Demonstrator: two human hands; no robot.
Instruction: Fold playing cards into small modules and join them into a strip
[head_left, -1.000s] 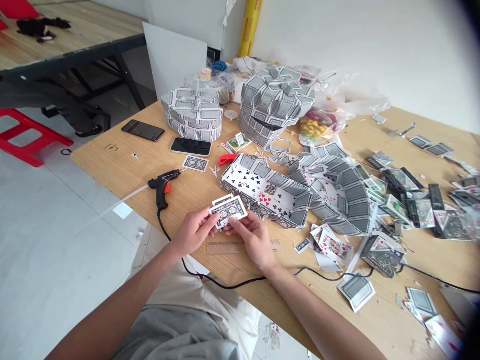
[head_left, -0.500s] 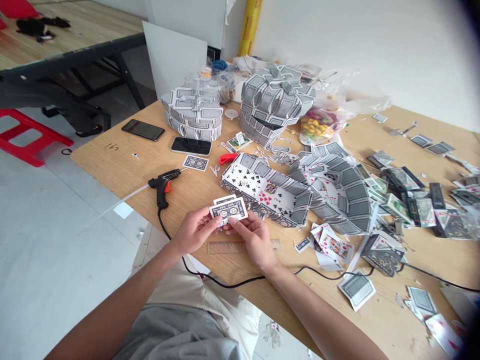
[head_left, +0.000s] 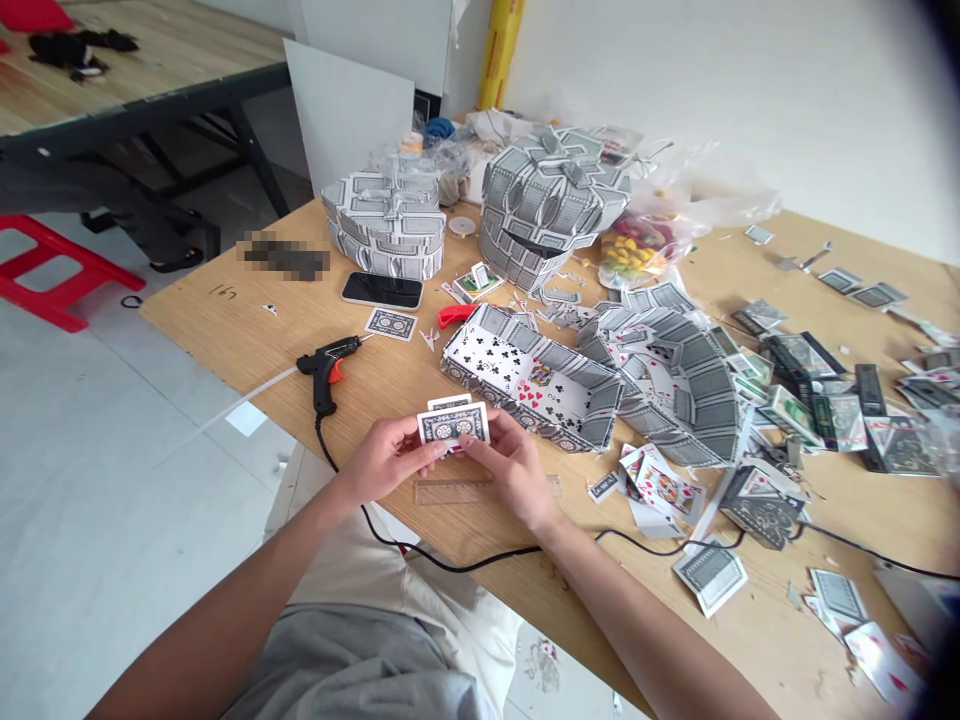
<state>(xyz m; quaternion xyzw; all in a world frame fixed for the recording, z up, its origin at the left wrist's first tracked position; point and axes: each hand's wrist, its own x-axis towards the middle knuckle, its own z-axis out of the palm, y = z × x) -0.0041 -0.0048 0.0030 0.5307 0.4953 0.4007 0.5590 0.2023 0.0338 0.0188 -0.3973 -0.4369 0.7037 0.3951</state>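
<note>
My left hand (head_left: 386, 458) and my right hand (head_left: 510, 462) both pinch a few playing cards (head_left: 452, 424) by their lower edges, patterned backs facing me. One card shows behind the front one, and a sliver of red print appears under my thumbs. The fingers behind the cards are hidden. Below my hands lies a clear ruler (head_left: 451, 491) on the table. Just beyond them is a long open box made of playing cards (head_left: 555, 372), its floor showing clubs and hearts. A black glue gun (head_left: 327, 372) with an orange trigger rests to the left.
A curved card tray (head_left: 690, 390) adjoins the box. Two rounded card structures stand behind, one larger (head_left: 551, 205), one smaller (head_left: 386, 225). A phone (head_left: 382, 290) lies near them. The black cable (head_left: 465, 570) crosses the front; loose cards (head_left: 667, 490) and card packs (head_left: 840, 420) litter the right.
The held cards have tipped more upright and level, and red print now shows at their lower edge. Both hands keep their grip and have shifted only slightly.
</note>
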